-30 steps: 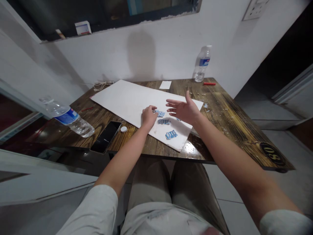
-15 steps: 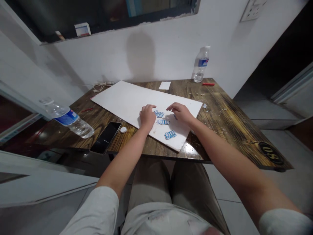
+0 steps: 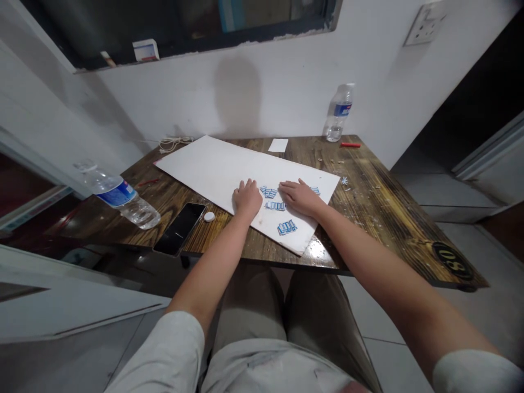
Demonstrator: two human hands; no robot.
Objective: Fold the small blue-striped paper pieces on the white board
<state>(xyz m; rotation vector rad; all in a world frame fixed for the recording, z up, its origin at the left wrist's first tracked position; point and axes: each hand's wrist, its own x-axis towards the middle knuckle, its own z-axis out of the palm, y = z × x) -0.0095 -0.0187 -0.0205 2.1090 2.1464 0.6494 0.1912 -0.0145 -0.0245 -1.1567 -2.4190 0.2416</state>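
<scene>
My left hand (image 3: 247, 199) lies palm down on a white foam board (image 3: 204, 174), close to a cluster of small blue-and-white printed strips (image 3: 269, 192). My right hand (image 3: 300, 197) rests flat on the board too, its fingertips pointing toward that cluster. Another strip (image 3: 275, 206) lies between my hands, a third (image 3: 287, 227) sits nearer the board's front edge, and a fourth (image 3: 315, 190) lies just past my right wrist. Neither hand visibly holds anything. The board lies at an angle on a dark wooden table (image 3: 380, 218).
A water bottle (image 3: 120, 195) lies on the table's left, near a black smartphone (image 3: 179, 229) and a white round cap (image 3: 209, 216). At the back stand an upright bottle (image 3: 338, 113) and a red stick (image 3: 350, 145). A white paper slip (image 3: 278, 145) lies by the wall.
My right hand has come down from a raised, spread pose and now lies flat on the board. My left hand has flattened, and the view has shifted slightly.
</scene>
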